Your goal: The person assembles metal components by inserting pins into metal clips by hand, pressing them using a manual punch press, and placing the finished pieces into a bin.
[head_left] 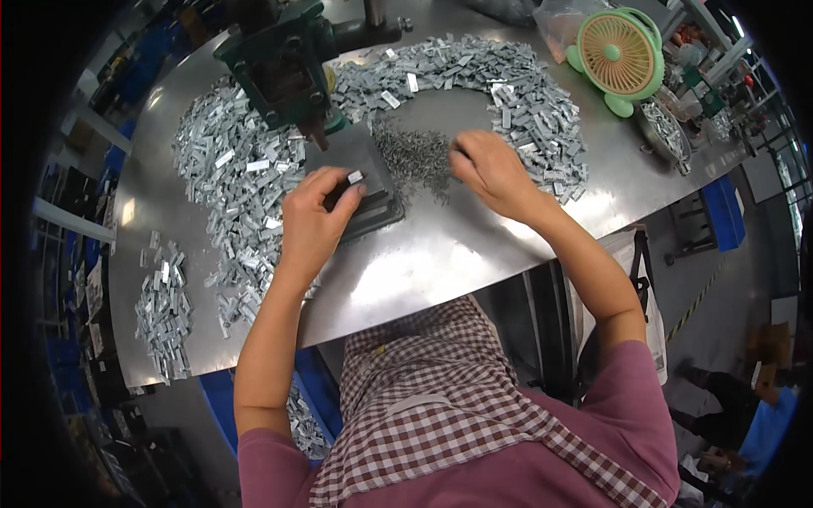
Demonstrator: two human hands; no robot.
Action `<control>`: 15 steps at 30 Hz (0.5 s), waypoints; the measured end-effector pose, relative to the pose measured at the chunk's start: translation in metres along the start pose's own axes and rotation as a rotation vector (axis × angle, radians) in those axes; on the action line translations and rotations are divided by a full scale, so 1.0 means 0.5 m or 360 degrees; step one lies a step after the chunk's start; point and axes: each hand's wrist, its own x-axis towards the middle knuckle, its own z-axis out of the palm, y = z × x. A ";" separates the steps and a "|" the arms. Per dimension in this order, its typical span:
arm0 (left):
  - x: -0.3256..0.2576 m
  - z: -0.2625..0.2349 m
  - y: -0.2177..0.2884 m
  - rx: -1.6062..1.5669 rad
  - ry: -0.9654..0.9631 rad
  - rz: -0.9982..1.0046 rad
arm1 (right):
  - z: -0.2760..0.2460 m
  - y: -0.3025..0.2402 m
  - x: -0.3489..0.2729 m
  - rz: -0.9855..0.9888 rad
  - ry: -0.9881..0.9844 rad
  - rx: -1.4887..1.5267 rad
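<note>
Right hand's (491, 169) fingertips hidden among pins (415, 157)

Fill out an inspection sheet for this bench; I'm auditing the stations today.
Surface: shiny sheet-metal table, glare patches near the front edge.
Job's things: green cast hand press with a dark grey base plate; small silver metal clip on the plate; heap of tiny dark pins.
Clutter: arc-shaped pile of silver metal clips around the press; smaller clip pile at the left edge; green desk fan; metal bowl of parts.
Grippers: left hand pinches the clip; right hand picks in the pins.
Cables: nothing seen.
Surroundings: blue crates, concrete floor.
</note>
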 end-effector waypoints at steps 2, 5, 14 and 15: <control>0.000 0.006 -0.003 -0.0013 0.0071 0.0076 | 0.001 -0.057 0.035 -0.0114 0.0047 0.0087; -0.006 0.010 -0.004 -0.0020 0.0144 0.0110 | 0.020 -0.104 0.070 -0.0313 0.0106 0.0257; -0.012 0.010 -0.011 0.0076 0.0194 0.0279 | 0.037 -0.135 0.087 -0.0037 -0.0064 0.0656; -0.012 0.010 -0.011 0.0057 0.0177 0.0243 | 0.035 -0.135 0.088 -0.0034 -0.0064 0.0650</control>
